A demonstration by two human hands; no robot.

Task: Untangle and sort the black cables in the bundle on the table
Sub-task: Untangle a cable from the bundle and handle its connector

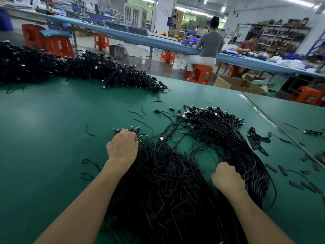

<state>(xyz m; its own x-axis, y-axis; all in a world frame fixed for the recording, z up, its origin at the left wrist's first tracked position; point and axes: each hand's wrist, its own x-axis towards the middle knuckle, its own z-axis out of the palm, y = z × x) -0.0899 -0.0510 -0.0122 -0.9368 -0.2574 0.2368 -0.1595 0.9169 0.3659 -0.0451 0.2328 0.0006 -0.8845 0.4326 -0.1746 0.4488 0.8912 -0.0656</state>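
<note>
A thick tangle of black cables (pixel 161 187) lies on the green table (pixel 52 124) right in front of me. My left hand (pixel 122 147) grips a clutch of cable ends, whose connectors poke out past the knuckles. To the right, a straighter bundle of black cables (pixel 235 143) curves away, its plugs (pixel 209 110) fanned out at the far end. My right hand (pixel 227 178) is curled around strands at the near inner side of that bundle. A few loose cables arc between the two masses.
A long heap of more black cables (pixel 73 67) runs across the far left of the table. Short black ties (pixel 297 185) and scraps litter the right side. A table seam (pixel 274 124) crosses at right. Two people sit at a blue bench (pixel 158 40) beyond, among red stools.
</note>
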